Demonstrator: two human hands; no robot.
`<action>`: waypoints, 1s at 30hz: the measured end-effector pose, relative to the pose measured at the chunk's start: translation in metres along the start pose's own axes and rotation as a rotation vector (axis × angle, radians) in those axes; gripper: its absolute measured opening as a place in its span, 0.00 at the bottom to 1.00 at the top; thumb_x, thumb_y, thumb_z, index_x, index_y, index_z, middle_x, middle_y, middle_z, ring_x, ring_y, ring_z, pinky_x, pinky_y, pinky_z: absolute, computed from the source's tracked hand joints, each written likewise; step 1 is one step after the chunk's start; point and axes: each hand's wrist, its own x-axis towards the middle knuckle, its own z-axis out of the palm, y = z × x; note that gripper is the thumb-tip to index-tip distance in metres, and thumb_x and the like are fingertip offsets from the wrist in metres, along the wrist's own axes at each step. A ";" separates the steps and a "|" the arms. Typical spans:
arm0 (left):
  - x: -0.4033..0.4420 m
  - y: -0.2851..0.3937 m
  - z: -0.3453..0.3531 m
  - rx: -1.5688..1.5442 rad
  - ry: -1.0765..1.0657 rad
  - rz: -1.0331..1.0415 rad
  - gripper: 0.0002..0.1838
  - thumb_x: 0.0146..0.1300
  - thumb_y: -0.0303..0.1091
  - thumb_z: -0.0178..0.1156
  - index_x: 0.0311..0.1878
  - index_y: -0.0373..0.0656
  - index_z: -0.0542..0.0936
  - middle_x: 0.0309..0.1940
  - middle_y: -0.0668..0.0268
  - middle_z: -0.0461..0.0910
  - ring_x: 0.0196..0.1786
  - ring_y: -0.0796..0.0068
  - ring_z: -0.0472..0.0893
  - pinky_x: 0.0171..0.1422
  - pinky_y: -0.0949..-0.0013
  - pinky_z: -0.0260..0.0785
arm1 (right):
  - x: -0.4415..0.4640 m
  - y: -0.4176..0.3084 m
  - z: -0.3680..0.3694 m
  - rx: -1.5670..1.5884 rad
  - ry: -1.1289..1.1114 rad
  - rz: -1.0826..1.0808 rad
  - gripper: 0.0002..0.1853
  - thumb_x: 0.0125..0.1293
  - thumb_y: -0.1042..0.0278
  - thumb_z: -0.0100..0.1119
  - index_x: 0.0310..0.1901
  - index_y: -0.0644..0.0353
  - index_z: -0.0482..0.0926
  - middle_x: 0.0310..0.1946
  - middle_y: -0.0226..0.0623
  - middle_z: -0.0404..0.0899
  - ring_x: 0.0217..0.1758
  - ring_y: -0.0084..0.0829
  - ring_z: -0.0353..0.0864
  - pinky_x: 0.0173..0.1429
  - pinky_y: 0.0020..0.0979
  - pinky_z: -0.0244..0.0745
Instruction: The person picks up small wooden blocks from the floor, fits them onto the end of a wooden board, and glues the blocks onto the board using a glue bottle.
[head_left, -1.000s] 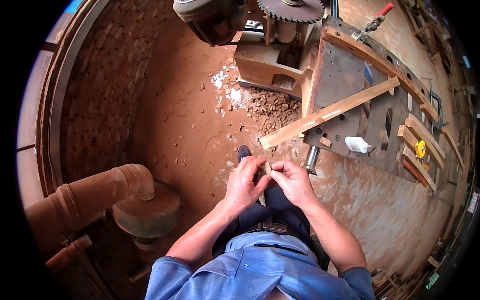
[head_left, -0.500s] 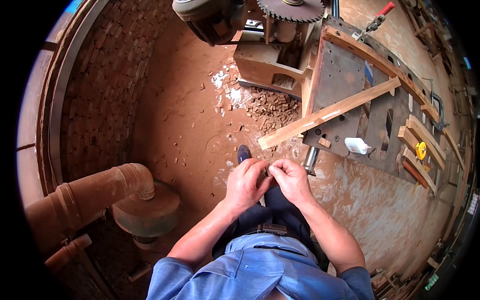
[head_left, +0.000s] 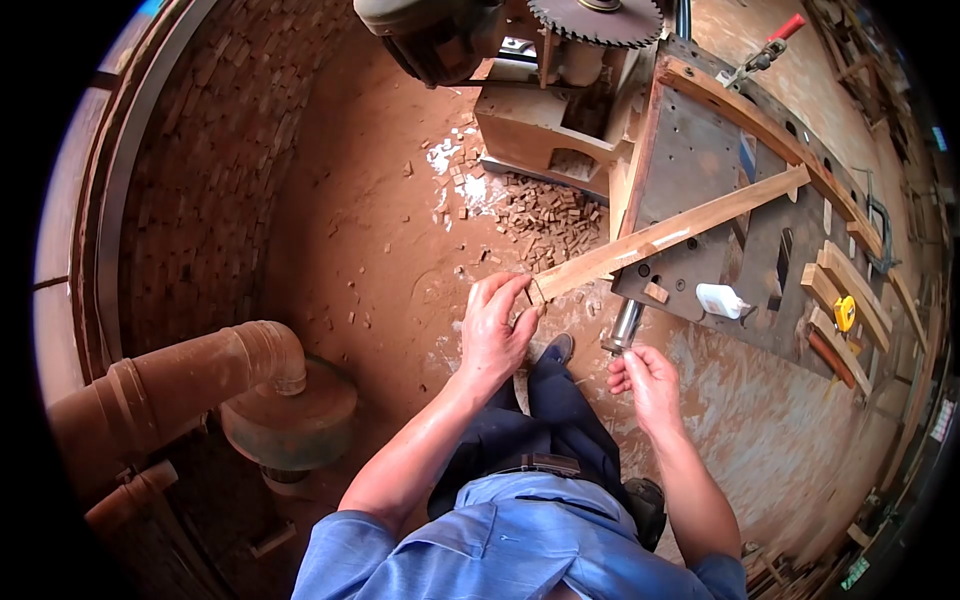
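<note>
My left hand (head_left: 495,325) is closed, thumb and forefinger pinching a small thin piece of wood (head_left: 536,292) by its edges. This piece is at the near end of a long wooden strip (head_left: 675,232), which lies slantwise across the dark metal machine table (head_left: 700,135) and juts past its edge. My right hand (head_left: 648,385) is apart from the strip, just below a metal cylinder (head_left: 625,325) under the table edge. Its fingers are curled with the thumb against them; whatever may be inside is hidden.
A toothed circular saw blade (head_left: 600,20) and a motor (head_left: 430,35) stand at the top. On the table are a white bottle (head_left: 720,300), a small wood block (head_left: 656,292), a yellow tape measure (head_left: 844,312) and a red-handled clamp (head_left: 770,48). Offcuts (head_left: 550,212) cover the floor; a dusty duct (head_left: 200,365) is left.
My hands, together in front of me before, have parted. The left has risen to the strip's near end with the small piece; the right has moved right and down. One foot has shifted.
</note>
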 end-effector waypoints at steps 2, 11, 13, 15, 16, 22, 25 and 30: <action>0.000 0.000 0.000 -0.003 -0.002 -0.005 0.24 0.55 0.26 0.71 0.57 0.40 0.80 0.55 0.54 0.77 0.59 0.52 0.76 0.64 0.59 0.70 | -0.004 0.007 -0.011 0.001 0.024 0.011 0.08 0.78 0.71 0.52 0.43 0.65 0.79 0.35 0.38 0.84 0.32 0.24 0.83 0.35 0.25 0.80; -0.002 -0.011 0.008 -0.019 -0.001 0.008 0.23 0.58 0.24 0.68 0.58 0.39 0.79 0.55 0.55 0.77 0.53 0.60 0.80 0.58 0.63 0.75 | -0.015 0.015 -0.042 0.026 0.112 0.012 0.07 0.78 0.71 0.52 0.44 0.65 0.78 0.36 0.39 0.84 0.32 0.25 0.82 0.36 0.27 0.80; -0.003 -0.014 0.010 -0.021 0.003 0.025 0.22 0.59 0.24 0.68 0.58 0.39 0.79 0.55 0.56 0.76 0.52 0.61 0.80 0.57 0.64 0.75 | -0.015 0.015 -0.050 0.033 0.126 0.000 0.07 0.77 0.71 0.53 0.44 0.64 0.78 0.36 0.39 0.84 0.31 0.25 0.82 0.36 0.26 0.80; -0.003 -0.016 0.012 -0.032 0.013 0.044 0.22 0.59 0.24 0.68 0.58 0.39 0.78 0.54 0.55 0.76 0.52 0.61 0.80 0.57 0.64 0.76 | -0.014 0.015 -0.059 0.036 0.140 -0.003 0.06 0.77 0.71 0.54 0.44 0.64 0.78 0.35 0.39 0.84 0.31 0.25 0.82 0.36 0.26 0.80; -0.004 -0.017 0.012 -0.039 0.015 0.044 0.22 0.59 0.24 0.68 0.58 0.39 0.78 0.55 0.55 0.76 0.51 0.61 0.80 0.56 0.65 0.76 | -0.013 0.015 -0.063 0.040 0.153 -0.015 0.06 0.77 0.71 0.54 0.44 0.64 0.78 0.35 0.38 0.84 0.31 0.25 0.82 0.36 0.26 0.80; -0.004 -0.020 0.016 -0.068 0.016 0.034 0.24 0.59 0.23 0.68 0.60 0.39 0.77 0.55 0.55 0.75 0.50 0.64 0.79 0.54 0.66 0.76 | -0.009 0.015 -0.080 0.050 0.197 -0.055 0.06 0.77 0.71 0.54 0.44 0.63 0.79 0.34 0.38 0.84 0.30 0.24 0.82 0.34 0.26 0.80; -0.003 -0.021 0.017 -0.056 0.022 0.043 0.24 0.58 0.23 0.68 0.60 0.39 0.77 0.54 0.56 0.75 0.49 0.64 0.79 0.53 0.67 0.76 | -0.008 0.010 -0.084 0.042 0.218 -0.060 0.06 0.77 0.70 0.54 0.45 0.63 0.78 0.34 0.37 0.84 0.30 0.24 0.82 0.34 0.26 0.80; -0.002 -0.022 0.017 -0.060 0.030 0.064 0.25 0.57 0.22 0.68 0.59 0.39 0.77 0.53 0.56 0.75 0.47 0.65 0.80 0.52 0.67 0.77 | -0.001 0.003 -0.096 0.055 0.255 -0.085 0.07 0.77 0.68 0.54 0.45 0.62 0.77 0.34 0.37 0.84 0.30 0.24 0.82 0.34 0.27 0.80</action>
